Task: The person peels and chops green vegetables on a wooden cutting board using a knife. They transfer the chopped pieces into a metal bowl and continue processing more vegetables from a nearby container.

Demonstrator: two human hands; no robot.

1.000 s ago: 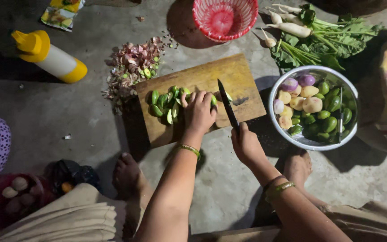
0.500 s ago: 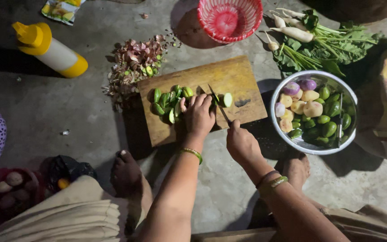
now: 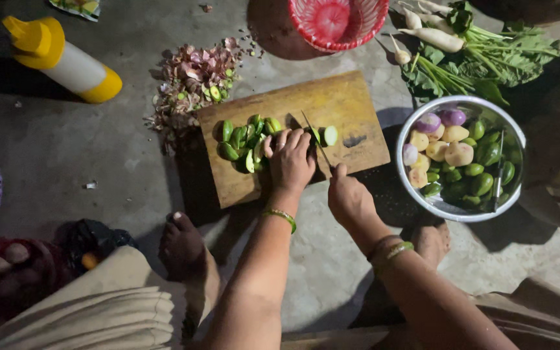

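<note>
Nearest to us are our own knees and a bare foot [image 3: 186,249] planted on the concrete floor [image 3: 319,259]; we squat low so both arms reach the work without stretching. To the near left, a dark bag [image 3: 92,243] and a reddish container of pale round things [image 3: 14,272] sit out of the way.

Our right hand [image 3: 350,199] has its fingers closed around the handle of a knife [image 3: 317,144], the blade angled up and leftwards so its edge comes down on the cutting board [image 3: 332,104]. Our left hand [image 3: 290,162] lies on the board just left of the blade, fingers curled over a small green vegetable that we cannot see fully beneath them; the curl keeps the fingertips back from the edge while pinning the piece. A cut half [image 3: 330,135] lies face up just right of the blade, where it drops free. The heap of green pieces [image 3: 244,139] sits to the left of the hand, pushed aside to leave room for cutting.

Right of the board, a metal bowl [image 3: 416,188] holds whole green, yellow and purple vegetables within easy reach of the knife hand. Beyond the board's far left corner, peelings [image 3: 192,81] are swept off into a pile. Farther left lies a white bottle with a yellow cap [image 3: 66,58]. At the far edge stand a red basket [image 3: 338,23] and white radishes with their leaves [image 3: 468,55].
</note>
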